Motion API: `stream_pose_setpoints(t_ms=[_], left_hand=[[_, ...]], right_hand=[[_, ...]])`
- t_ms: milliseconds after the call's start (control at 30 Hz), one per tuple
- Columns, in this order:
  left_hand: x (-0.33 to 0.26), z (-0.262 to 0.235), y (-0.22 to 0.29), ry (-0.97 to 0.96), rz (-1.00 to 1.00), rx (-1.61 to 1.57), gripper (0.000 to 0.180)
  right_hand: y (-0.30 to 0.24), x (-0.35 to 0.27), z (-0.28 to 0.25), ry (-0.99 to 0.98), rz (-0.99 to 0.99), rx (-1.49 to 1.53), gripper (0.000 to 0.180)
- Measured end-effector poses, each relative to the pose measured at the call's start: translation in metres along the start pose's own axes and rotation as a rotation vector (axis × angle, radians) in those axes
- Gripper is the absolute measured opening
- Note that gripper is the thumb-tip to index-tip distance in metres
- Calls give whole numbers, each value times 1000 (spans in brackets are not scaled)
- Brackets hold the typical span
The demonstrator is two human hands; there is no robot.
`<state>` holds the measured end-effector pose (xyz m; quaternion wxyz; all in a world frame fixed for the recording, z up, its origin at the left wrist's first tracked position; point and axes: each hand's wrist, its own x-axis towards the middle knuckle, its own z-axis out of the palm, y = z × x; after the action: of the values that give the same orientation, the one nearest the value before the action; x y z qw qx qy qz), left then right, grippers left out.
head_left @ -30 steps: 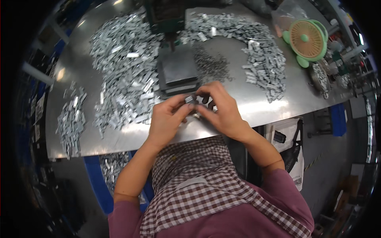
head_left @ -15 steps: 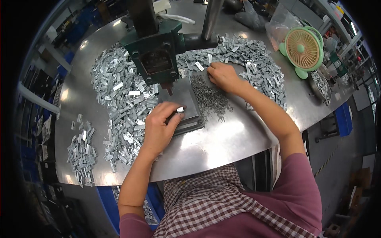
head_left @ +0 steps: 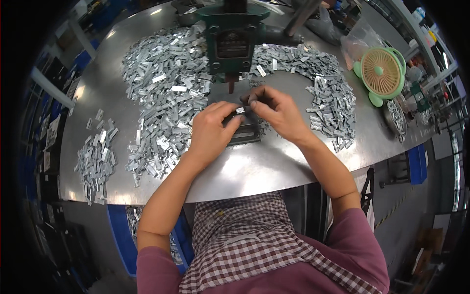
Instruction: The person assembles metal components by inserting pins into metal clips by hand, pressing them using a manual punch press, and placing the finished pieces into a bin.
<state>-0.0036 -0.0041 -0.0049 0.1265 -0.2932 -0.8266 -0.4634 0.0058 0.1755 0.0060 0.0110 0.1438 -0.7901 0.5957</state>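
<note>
Over the base of a green hand press (head_left: 230,46), my left hand (head_left: 210,128) pinches a small shiny metal piece (head_left: 240,110) between thumb and fingers. Close beside it, my right hand (head_left: 280,116) has its thumb and fingertips drawn together; whatever is in them is too small or hidden to make out. The press's ram tip (head_left: 231,85) points down just behind both hands. Beneath them lies the dark metal base (head_left: 245,136), partly covered by my fingers. A heap of tiny dark metal bits (head_left: 264,128) beside the base is mostly hidden by my right hand.
Large piles of flat metal pieces lie left (head_left: 164,88) and right (head_left: 333,105) of the press on the metal table (head_left: 274,169). A smaller pile (head_left: 97,159) sits far left. A green fan (head_left: 379,72) and a filled bowl (head_left: 395,120) stand right. A blue bin (head_left: 120,235) is below the table edge.
My right hand has come from the heap of tiny bits to beside my left hand. The left hand still pinches the metal piece. The whole view has shifted, with the press appearing farther right.
</note>
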Motion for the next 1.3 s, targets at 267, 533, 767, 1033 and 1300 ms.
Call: stream_pose_setpoints(t_ms=[267, 533, 767, 1033, 1300], left_hand=[[1, 4, -3, 51, 90, 46, 19], [4, -1, 2, -7, 16, 22, 21], [8, 0, 0, -17, 18, -19, 22], [10, -11, -18, 98, -28, 52, 22], [14, -4, -16, 99, -52, 143, 23]], right_hand=[[5, -5, 15, 67, -27, 188, 17], [6, 2, 5, 13, -85, 9, 17], [-7, 4, -2, -11, -297, -320, 16], [-48, 1, -34, 338, -629, -645, 27], [-131, 17, -50, 334, -978, 20, 32]])
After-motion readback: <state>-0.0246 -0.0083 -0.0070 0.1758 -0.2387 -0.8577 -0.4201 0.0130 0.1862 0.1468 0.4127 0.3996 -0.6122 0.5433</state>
